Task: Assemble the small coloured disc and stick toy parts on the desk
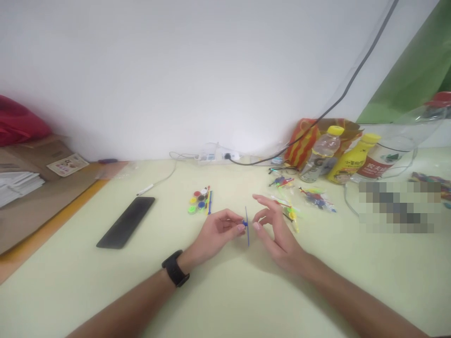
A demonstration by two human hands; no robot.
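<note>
My left hand (215, 233), a black watch on its wrist, pinches a small blue piece on a thin blue stick (247, 226) that stands nearly upright over the pale green table (225, 291). My right hand (274, 227) is just right of the stick, its thumb and a curled finger at the blue piece, the other fingers stretched out. A cluster of small coloured round pieces (199, 200) with more sticks lies just behind my left hand.
A black phone (127, 221) lies flat at the left, a white pen (144, 189) behind it. Clear bags of coloured parts (310, 195), two bottles (322, 152) and a power strip (214, 156) with cables sit at the back. Cardboard boxes stand far left.
</note>
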